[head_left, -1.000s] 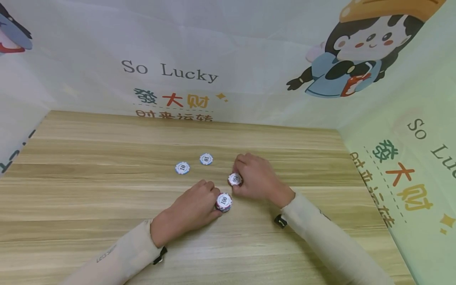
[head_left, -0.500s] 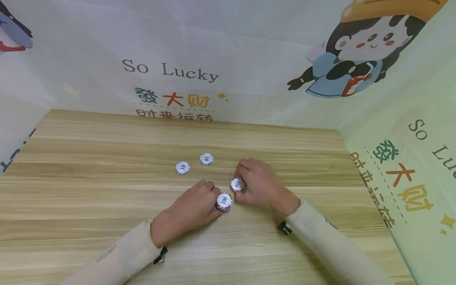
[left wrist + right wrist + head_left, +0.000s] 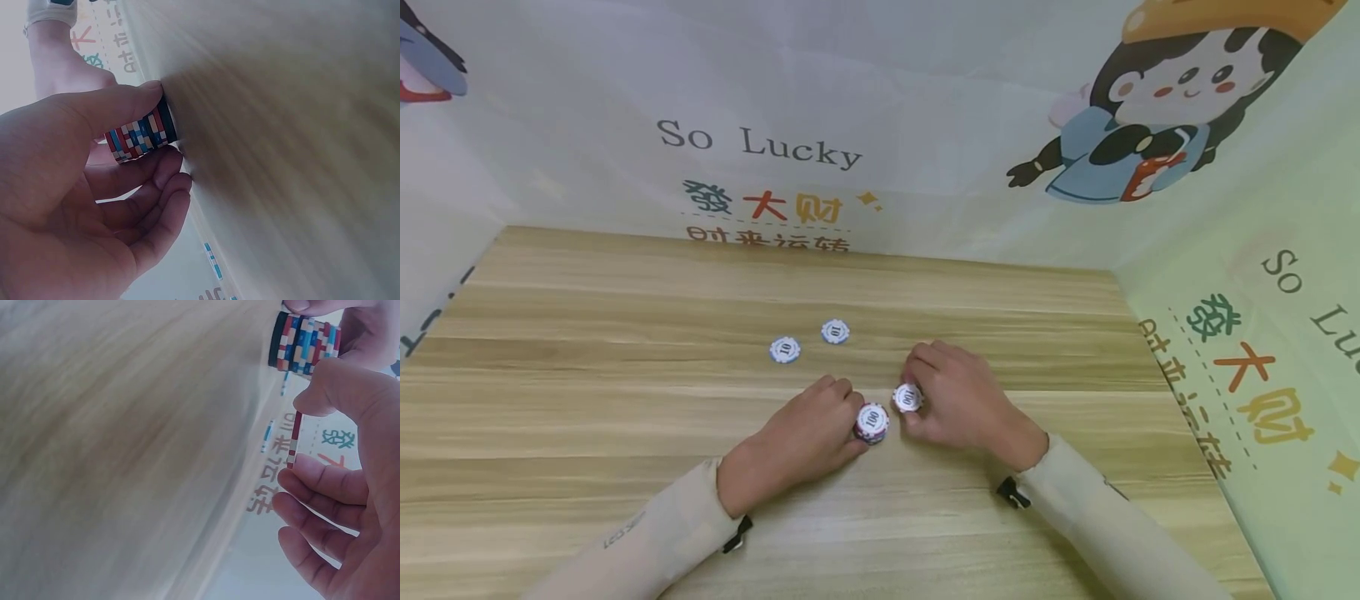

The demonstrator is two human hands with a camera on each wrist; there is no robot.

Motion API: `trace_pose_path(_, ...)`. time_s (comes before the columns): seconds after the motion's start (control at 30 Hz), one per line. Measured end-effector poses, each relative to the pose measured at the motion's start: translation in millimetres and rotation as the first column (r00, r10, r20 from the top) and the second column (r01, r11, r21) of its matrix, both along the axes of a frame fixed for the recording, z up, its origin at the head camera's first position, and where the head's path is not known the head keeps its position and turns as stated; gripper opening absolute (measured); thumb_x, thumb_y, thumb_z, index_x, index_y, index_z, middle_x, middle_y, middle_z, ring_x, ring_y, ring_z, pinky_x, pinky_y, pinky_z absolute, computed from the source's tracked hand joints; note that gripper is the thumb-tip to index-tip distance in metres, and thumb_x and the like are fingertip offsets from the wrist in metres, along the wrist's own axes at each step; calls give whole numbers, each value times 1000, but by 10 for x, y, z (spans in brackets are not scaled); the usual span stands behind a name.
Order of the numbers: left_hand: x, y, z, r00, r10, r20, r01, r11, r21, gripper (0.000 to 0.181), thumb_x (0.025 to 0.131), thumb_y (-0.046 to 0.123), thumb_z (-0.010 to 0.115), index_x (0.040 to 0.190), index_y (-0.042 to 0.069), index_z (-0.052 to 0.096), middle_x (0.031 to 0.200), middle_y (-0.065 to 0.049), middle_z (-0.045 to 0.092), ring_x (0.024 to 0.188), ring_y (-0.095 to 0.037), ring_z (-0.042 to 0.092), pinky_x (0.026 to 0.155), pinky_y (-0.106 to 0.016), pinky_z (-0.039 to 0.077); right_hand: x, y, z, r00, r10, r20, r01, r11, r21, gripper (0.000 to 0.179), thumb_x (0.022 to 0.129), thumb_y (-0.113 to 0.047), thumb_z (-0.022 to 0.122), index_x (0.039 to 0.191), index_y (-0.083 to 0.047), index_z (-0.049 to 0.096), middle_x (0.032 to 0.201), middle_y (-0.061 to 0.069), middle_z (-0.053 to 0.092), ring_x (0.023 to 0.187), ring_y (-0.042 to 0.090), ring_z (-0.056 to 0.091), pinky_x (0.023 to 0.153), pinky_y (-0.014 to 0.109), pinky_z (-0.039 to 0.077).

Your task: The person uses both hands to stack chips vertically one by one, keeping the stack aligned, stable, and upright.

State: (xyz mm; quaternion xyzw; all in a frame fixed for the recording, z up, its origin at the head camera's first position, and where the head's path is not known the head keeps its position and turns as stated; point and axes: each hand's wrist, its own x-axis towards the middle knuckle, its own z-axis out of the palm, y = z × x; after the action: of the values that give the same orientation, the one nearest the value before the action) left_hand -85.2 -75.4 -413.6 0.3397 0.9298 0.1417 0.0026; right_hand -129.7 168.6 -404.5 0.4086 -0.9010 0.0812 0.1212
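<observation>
A stack of poker chips (image 3: 872,423), topped by one marked 100, stands on the table between the thumb and fingers of my left hand (image 3: 801,442). Its layered red, blue and black edges (image 3: 140,136) show in the left wrist view. Just to the right of the stack, my right hand (image 3: 966,407) pinches a single poker chip (image 3: 908,398) by its rim. That chip's red-and-white edge (image 3: 294,440) appears raised off the tabletop in the right wrist view, apart from the stack. The remaining right fingers are bent and touch nothing.
Two blue-edged chips marked 10, one on the left (image 3: 785,350) and one on the right (image 3: 835,332), lie flat beyond the hands. Printed cloth walls (image 3: 925,167) border the wood-grain table (image 3: 625,333) at the back and sides.
My right hand has drawn nearer to me and slightly rightward with the single chip, coming level with the stack's right side. The left hand keeps its place on the stack.
</observation>
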Motion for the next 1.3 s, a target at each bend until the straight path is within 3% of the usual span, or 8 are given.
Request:
trace_pose_path(0.6, -3, -27, 1, 1000, 17, 9, -17, 999, 28, 38, 91, 27, 91, 101, -7, 76, 92, -13, 68, 86, -28, 62, 81, -44, 57, 131, -36, 162, 998, 57, -33, -58, 998, -35, 28, 77, -30, 87, 96, -12, 76, 107, 2, 74, 96, 19, 69, 84, 33, 61)
trace_pose_path(0.83, 19, -49, -3, 999, 54, -5, -53, 997, 51, 33, 90, 29, 94, 102, 1, 80, 97, -10, 67, 88, -26, 62, 79, -41, 58, 167, -108, 199, 998, 66, -24, -67, 997, -46, 28, 77, -30, 86, 97, -12, 76, 110, 2, 75, 98, 20, 69, 86, 33, 61)
trace_pose_path(1.03, 13, -72, -7, 996, 69, -53, -66, 996, 59, 37, 85, 32, 97, 104, 3, 83, 115, -14, 71, 102, -33, 67, 88, -46, 59, 168, -193, 210, 997, 71, 4, -71, 997, -32, 31, 79, -33, 85, 99, -12, 75, 112, 2, 74, 100, 20, 68, 87, 34, 60)
trace_pose_path(1.3, -13, -143, -15, 994, 35, -107, -27, 997, 71, 30, 85, 34, 96, 103, 11, 88, 133, -15, 74, 124, -40, 68, 108, -57, 53, 183, -274, 204, 996, 87, 34, -87, 996, 3, 34, 78, -35, 85, 100, -11, 74, 113, 0, 73, 101, 19, 66, 90, 33, 60)
